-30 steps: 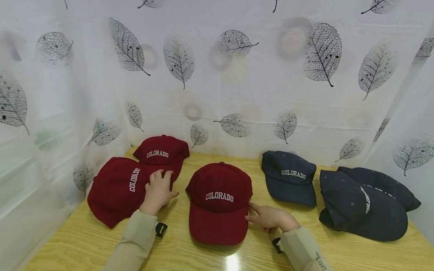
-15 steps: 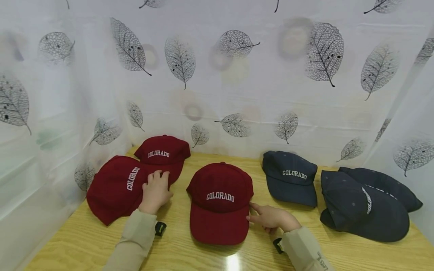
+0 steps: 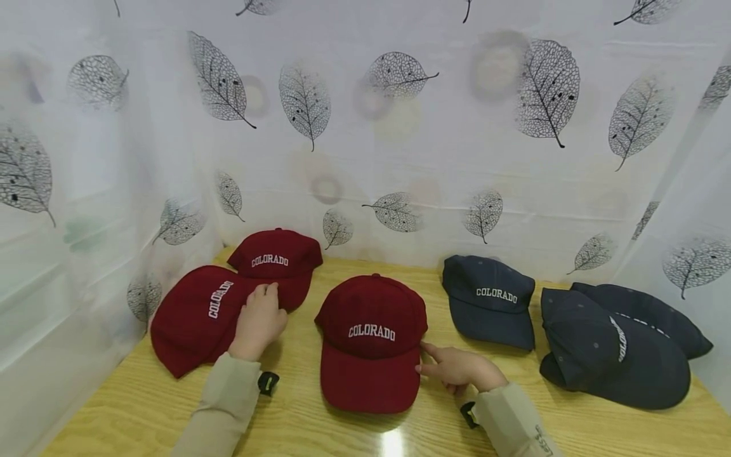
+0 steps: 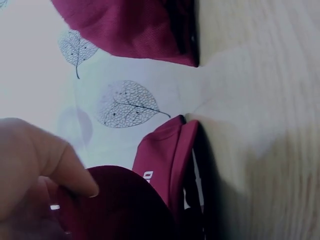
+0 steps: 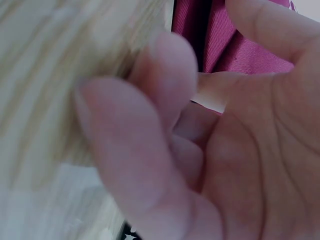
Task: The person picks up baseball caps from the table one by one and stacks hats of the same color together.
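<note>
Toward the left of the table in the head view lies a dark red baseball cap (image 3: pixel 188 314), turned sideways, with white COLORADO lettering. My left hand (image 3: pixel 258 320) reaches over its brim; in the left wrist view the thumb (image 4: pixel 80 180) pinches the brim (image 4: pixel 120 200). Behind it, a second red cap (image 3: pixel 274 257) faces forward, its brim partly covered. At the middle stands a third red cap (image 3: pixel 371 317), brim toward me. My right hand (image 3: pixel 459 368) holds its right edge between thumb and index finger, with the other fingers curled below.
At the right of the wooden table (image 3: pixel 308 419) sits a navy cap (image 3: pixel 491 301). Farther right, another navy cap (image 3: pixel 611 349) overlaps one behind it (image 3: pixel 657 308). A white leaf-print curtain (image 3: pixel 365 146) surrounds the table's back and sides.
My left hand has shifted slightly left and forward over the brim. The sideways red cap has turned a little and moved back. My right hand and the middle cap stay put.
</note>
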A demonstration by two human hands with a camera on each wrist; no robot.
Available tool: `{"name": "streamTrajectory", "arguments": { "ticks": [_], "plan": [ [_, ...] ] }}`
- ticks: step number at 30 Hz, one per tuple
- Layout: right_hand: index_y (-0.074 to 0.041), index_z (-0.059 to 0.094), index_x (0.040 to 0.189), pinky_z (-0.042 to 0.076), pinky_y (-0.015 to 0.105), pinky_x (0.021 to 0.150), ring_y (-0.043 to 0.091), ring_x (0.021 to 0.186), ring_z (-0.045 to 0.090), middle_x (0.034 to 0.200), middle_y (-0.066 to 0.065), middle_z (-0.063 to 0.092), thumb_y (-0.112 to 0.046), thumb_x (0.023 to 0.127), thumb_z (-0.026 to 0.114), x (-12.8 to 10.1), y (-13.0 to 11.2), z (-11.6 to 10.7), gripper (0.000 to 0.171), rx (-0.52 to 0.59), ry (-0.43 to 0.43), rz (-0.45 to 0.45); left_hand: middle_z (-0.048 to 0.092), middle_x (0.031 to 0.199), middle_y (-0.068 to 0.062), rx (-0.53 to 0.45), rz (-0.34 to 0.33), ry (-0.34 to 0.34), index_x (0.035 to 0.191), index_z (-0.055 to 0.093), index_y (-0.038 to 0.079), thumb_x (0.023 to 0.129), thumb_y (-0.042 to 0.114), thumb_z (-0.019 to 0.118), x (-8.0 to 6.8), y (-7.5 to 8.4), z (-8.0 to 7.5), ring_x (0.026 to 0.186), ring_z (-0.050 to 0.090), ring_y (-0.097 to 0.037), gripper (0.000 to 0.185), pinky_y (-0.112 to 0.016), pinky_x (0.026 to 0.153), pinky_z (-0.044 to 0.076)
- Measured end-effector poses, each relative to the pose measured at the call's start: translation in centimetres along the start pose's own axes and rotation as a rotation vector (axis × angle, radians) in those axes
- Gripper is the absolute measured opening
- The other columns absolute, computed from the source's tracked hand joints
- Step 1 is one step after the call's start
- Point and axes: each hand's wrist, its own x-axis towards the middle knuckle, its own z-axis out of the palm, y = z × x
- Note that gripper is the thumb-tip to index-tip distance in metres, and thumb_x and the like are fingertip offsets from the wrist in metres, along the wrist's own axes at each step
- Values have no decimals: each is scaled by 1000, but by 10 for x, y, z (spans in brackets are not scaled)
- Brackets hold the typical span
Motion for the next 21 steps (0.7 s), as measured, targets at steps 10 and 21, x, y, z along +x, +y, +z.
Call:
{"name": "streamTrajectory", "arguments": {
  "ticks": [10, 21],
  "plan": [
    [-11, 29, 138, 35, 24, 40, 12, 41, 36, 51, 3, 41, -35, 88, 52, -1, 0, 0, 60, 3, 6, 2, 53, 100, -28, 39, 7, 199, 107, 51, -14, 80, -3, 46, -2, -2, -16, 85, 53, -42, 29, -51, 68, 43],
    [-10, 29, 138, 36, 23, 39, 12, 41, 37, 52, 4, 43, -37, 89, 51, -1, 0, 0, 60, -2, 0, -4, 60, 96, -23, 56, -41, 340, 107, 60, -2, 78, -7, 45, -6, -6, -31, 73, 56, -41, 33, -51, 53, 42]
  ]
}}
